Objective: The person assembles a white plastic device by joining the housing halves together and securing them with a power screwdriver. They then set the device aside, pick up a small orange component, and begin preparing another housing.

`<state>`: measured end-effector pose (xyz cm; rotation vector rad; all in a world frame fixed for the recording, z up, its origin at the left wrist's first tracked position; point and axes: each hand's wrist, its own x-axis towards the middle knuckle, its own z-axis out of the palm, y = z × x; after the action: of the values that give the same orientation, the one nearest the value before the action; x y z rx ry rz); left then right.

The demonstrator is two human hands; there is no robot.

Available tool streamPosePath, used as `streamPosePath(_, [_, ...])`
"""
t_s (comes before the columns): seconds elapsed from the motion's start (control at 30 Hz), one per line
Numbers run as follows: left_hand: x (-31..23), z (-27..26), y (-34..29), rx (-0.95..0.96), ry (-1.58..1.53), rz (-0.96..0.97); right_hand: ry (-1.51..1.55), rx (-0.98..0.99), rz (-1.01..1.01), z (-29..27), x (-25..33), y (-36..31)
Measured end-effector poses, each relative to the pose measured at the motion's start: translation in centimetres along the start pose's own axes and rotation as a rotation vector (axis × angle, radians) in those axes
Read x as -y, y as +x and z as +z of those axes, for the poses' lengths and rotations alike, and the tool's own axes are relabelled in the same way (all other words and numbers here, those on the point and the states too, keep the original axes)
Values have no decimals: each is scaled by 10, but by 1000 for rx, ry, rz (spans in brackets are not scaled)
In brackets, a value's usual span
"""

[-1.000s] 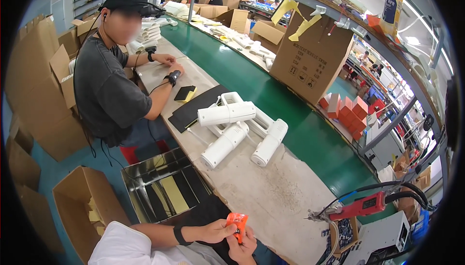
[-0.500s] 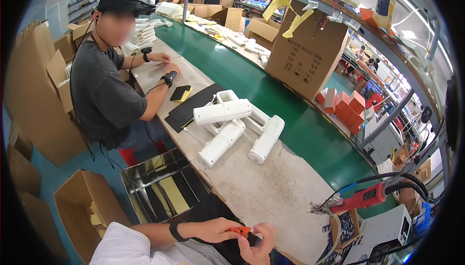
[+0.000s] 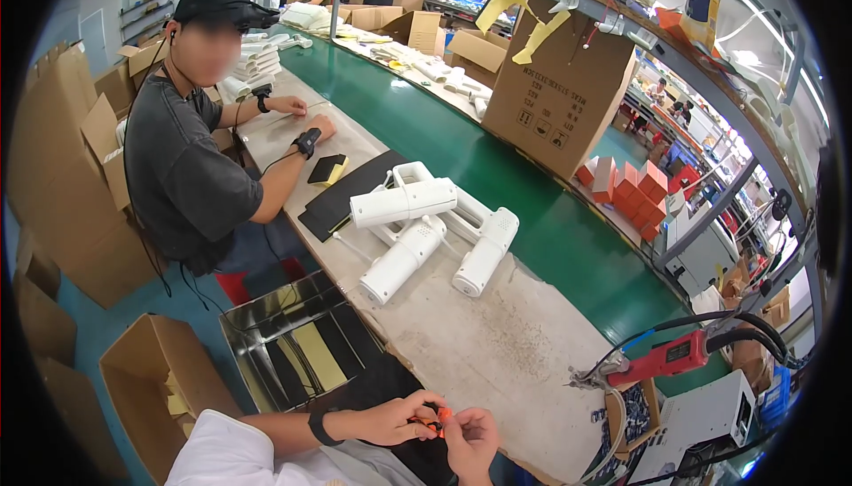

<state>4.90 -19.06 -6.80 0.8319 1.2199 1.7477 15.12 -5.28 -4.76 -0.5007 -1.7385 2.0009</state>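
Note:
Low in the view, over the table's near edge, my left hand [image 3: 388,420] is closed on a small orange-and-black piece [image 3: 440,424], whose exact kind I cannot make out. From the other side my right hand [image 3: 472,443] pinches the same piece between thumb and fingers. Parts of it are hidden behind the fingers. Farther along the table lie several white gun-shaped plastic housings [image 3: 404,260], piled across one another, with round ends toward me. Black flat sheets [image 3: 342,206] lie partly under them.
A red power tool [image 3: 666,358] with black cables hangs at the right, above a carton of small parts [image 3: 632,419]. A co-worker [image 3: 191,140] sits at the left. Beyond the table runs a green belt [image 3: 550,251] with a large carton [image 3: 561,86]. An open carton [image 3: 169,379] stands lower left.
My right hand has come in against the orange-and-black piece, its fingers now closed on it. My left hand has turned the piece slightly. The view has shifted a little.

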Motion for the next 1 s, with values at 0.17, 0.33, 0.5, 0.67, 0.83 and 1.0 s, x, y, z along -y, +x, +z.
streamPosePath(0.17, [-18,-6,-2,164,270,-25,97,110,17,-5,-7,-9])
streamPosePath(0.33, [-15,-14,3,116,342,19,181,151,103,-14,-1,-1])
streamPosePath(0.5, [-13,-29,-6,-115,210,-38,247,24,137,-18,-10,30])
streamPosePath(0.67, [-47,-66,22,-402,-610,288,332,15,229,-3,-26,27])
streamPosePath(0.83, [-76,-95,18,-263,-968,546,364,451,483,80,-53,12])
streamPosePath(1.0, [-75,-111,6,-416,-869,582,464,685,750,121,-83,9])
